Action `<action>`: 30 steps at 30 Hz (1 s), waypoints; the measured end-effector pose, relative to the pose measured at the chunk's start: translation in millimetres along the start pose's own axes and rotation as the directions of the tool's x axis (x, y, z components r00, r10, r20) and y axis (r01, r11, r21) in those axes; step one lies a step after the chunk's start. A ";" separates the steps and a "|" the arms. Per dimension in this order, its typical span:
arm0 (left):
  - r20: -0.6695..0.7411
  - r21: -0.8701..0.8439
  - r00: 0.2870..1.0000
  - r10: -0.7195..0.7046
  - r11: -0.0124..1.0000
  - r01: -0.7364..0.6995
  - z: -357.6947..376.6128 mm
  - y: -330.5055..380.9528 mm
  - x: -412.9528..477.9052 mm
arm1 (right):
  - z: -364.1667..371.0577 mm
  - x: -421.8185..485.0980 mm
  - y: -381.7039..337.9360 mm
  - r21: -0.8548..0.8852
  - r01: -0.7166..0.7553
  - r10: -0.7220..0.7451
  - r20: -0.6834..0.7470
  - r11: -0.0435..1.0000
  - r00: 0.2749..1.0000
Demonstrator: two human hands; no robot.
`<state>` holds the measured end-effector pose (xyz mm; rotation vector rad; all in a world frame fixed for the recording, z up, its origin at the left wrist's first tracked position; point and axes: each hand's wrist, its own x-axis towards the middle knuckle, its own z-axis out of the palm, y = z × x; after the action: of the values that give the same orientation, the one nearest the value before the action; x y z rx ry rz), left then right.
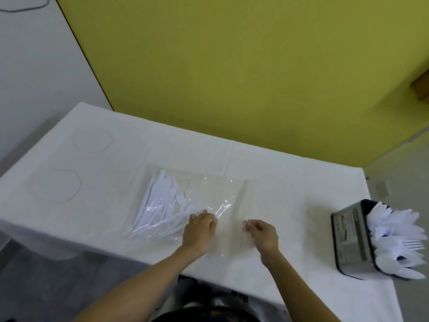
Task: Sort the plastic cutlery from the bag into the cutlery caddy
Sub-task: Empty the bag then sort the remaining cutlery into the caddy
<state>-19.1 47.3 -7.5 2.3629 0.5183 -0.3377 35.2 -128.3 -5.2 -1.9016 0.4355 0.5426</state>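
A clear plastic bag (216, 194) lies flat in the middle of the white-covered table (278, 177). Several white plastic forks and other cutlery (162, 205) are bunched in its left half. My left hand (200, 228) pinches the bag's near edge beside the cutlery. My right hand (262, 233) pinches the same near edge a little to the right. A dark cutlery caddy (350, 238) stands at the table's right end, holding several white forks and spoons (394, 240).
A yellow wall runs behind the table, with a white wall at the left. The table's near edge lies just below my hands, and its right edge is close behind the caddy. Faint ring marks show on the cloth at the left.
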 end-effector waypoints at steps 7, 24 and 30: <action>0.117 -0.378 0.990 -0.072 0.919 0.111 2.2 101.6 22.3 | -40.5 -31.8 -6.4 -0.028 0.170 -0.166 0.110 0.985 0.980; -0.162 -0.641 0.971 -0.176 0.767 0.032 -16.9 136.9 2.5 | -91.9 -7.0 38.1 -0.327 -0.037 -0.058 -0.276 0.944 0.959; -0.240 -0.369 0.971 -0.008 0.925 -0.084 -22.1 151.1 -13.1 | -104.6 -33.1 1.0 -0.380 0.404 -0.521 -0.286 0.832 0.804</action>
<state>39.7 -45.1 99.8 2.0403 0.5888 0.0655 24.8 -224.0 47.4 -2.3207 0.1062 -0.1088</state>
